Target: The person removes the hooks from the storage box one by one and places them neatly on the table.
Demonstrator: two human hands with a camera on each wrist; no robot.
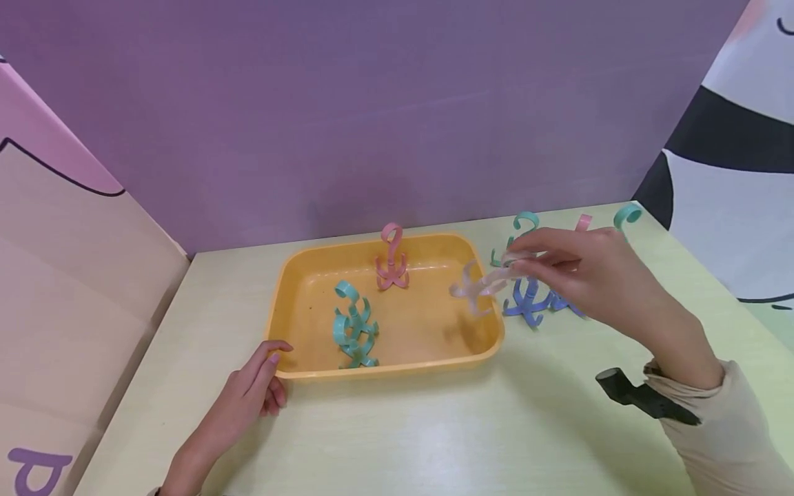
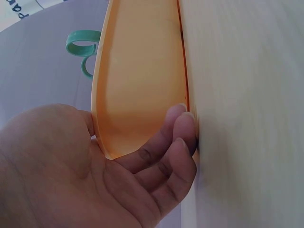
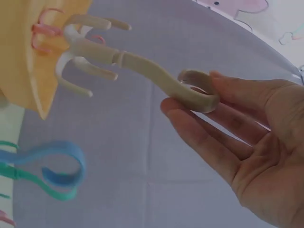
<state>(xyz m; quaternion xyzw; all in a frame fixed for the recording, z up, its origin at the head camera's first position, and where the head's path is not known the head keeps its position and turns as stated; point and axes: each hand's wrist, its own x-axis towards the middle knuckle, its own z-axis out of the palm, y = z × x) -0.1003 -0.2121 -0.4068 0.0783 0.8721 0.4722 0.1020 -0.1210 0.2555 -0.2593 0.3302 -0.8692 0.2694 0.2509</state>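
My right hand [image 1: 589,279] pinches a whitish plastic four-prong hook [image 3: 147,69] by its curled end, with thumb and fingertips. Its prongs hang over the right end of a yellow plastic tray [image 1: 428,359]. At the tray's near left corner, my left hand [image 1: 238,393] grips the rim, its fingers bent against the outer wall in the left wrist view. Inside the tray, two teal hooks [image 1: 356,322] of the same kind stand close together near the front. A pink hook [image 1: 392,275] stands near the back wall.
Right of the tray, partly behind my right hand, are several more hooks: blue [image 1: 527,303], green [image 1: 526,219] and pink [image 1: 583,222]. They stand on a pale table [image 1: 397,441]. A purple panel [image 1: 384,124] rises behind the table, with printed panels on both sides.
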